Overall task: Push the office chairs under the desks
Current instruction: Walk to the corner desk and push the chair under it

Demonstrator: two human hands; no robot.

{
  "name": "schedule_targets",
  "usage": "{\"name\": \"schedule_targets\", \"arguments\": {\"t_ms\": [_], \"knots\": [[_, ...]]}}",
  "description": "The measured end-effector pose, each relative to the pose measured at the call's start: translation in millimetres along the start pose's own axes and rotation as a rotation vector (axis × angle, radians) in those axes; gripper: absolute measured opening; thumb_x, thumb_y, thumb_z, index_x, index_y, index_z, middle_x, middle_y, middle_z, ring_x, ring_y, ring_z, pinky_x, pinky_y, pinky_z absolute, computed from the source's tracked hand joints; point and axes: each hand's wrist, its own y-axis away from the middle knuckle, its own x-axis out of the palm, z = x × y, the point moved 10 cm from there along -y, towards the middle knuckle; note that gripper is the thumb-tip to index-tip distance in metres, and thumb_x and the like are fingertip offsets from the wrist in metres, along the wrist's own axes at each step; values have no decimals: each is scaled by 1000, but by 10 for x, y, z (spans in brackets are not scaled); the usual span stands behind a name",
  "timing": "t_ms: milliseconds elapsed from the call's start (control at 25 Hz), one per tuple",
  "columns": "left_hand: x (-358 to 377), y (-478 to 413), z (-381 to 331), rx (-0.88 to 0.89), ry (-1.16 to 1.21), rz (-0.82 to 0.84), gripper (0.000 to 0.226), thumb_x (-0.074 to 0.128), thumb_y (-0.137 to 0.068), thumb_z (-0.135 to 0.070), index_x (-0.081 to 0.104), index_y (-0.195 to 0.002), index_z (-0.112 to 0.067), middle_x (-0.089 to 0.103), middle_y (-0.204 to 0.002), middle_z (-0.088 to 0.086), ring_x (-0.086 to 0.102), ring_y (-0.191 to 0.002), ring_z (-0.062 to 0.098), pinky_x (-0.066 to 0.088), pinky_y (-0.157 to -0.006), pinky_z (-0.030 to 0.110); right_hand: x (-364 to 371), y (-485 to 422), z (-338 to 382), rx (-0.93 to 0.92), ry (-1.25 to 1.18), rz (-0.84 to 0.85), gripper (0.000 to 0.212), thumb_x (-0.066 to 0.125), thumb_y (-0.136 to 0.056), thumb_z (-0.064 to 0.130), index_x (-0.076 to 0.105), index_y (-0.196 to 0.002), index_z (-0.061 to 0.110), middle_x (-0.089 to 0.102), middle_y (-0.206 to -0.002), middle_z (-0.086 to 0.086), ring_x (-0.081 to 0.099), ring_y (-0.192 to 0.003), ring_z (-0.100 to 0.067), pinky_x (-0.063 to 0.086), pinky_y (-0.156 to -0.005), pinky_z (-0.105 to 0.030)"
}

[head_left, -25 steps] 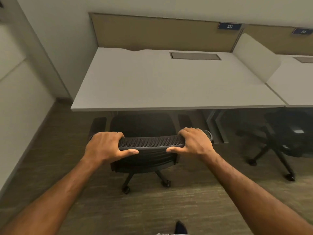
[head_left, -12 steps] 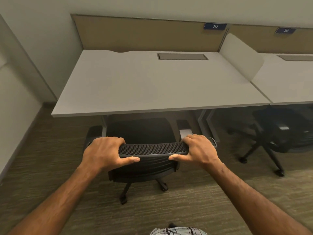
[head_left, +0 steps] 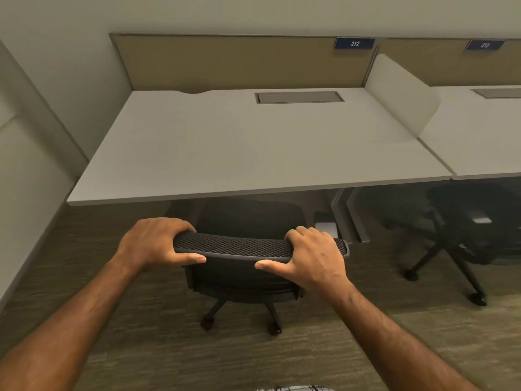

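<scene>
under two desks [head_left: 253, 153], two chairs; both hands' fingers clamped on one chair back [head_left: 234, 245]

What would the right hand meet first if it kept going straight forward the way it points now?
Probably the front edge of the desk. The right hand grips the chair backrest, which looks higher than the desktop's underside, though depth is hard to judge.

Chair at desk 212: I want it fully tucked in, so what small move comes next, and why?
Probably one more short, straight push forward. Both the left hand and right hand grip the top of the chair backrest; its seat is partly under the desk, but the backrest and rear casters stand out from the front edge.
</scene>
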Motion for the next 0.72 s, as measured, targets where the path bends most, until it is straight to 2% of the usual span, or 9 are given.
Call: {"name": "schedule_targets", "arguments": {"t_ms": [280,480,600,680,720], "knots": [[49,-553,-262,-92,60,-64,98,26,-52,-110,69,-111,-44,68,-92,-25,64,-86,9,46,-71,34,-47,-452,-583,-60,53,-8,88,21,-70,105,49,-74,21,50,-71,5,49,-65,-14,43,-60,-33],[155,-1050,-529,-118,67,-53,101,26,-52,-112,69,-111,-42,67,-92,-19,61,-84,12,49,-70,34,-44,-820,-1139,-74,67,-4,91,23,-68,107,57,-76,23,53,-70,8,51,-64,-12,47,-59,-33],[167,-1356,-709,-108,66,-98,98,26,-54,-111,70,-99,-36,67,-84,-14,60,-77,13,49,-65,33,-47,-1091,-1463,-54,34,39,94,21,-72,104,65,-77,21,61,-72,6,58,-68,-15,55,-72,-40],[182,-1524,-826,-92,31,-123,98,23,-54,-111,69,-88,-32,67,-79,-13,60,-73,14,44,-60,31,-33,-1214,-1664,12,54,35,86,19,-83,96,62,-67,23,61,-66,6,60,-69,-15,50,-92,-47],[191,-1609,-860,-89,22,-124,98,21,-54,-111,67,-85,-31,67,-77,-12,60,-71,14,43,-59,30,-44,-1276,-1749,61,96,7,83,17,-88,90,61,-65,24,62,-66,6,61,-74,-16,42,-103,-52]]}}
